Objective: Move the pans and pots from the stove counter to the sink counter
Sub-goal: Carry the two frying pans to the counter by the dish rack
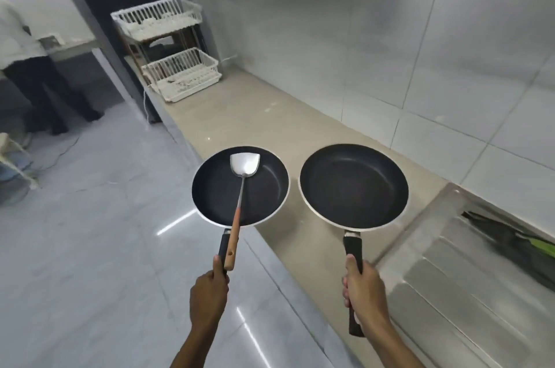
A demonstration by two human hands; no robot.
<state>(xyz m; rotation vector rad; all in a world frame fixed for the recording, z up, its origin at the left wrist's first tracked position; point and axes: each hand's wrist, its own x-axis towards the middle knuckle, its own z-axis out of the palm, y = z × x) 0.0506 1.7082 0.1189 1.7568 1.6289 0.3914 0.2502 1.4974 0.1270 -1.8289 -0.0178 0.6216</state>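
I hold two black non-stick frying pans in the air over the edge of the beige counter [240,115]. My left hand [208,292] grips the black handle of the left pan [216,193], which hangs partly over the floor. A metal spatula [244,162] with a wooden handle lies inside it, its handle resting along the pan's handle by my thumb. My right hand [365,292] is closed around the black handle of the right pan [354,184], which is empty and hovers above the counter.
A steel sink drainboard [468,292] lies at the right, with dark and green utensils [516,238] behind it. A white two-tier dish rack [177,67] stands at the counter's far end. A person [27,67] stands at far left on the tiled floor.
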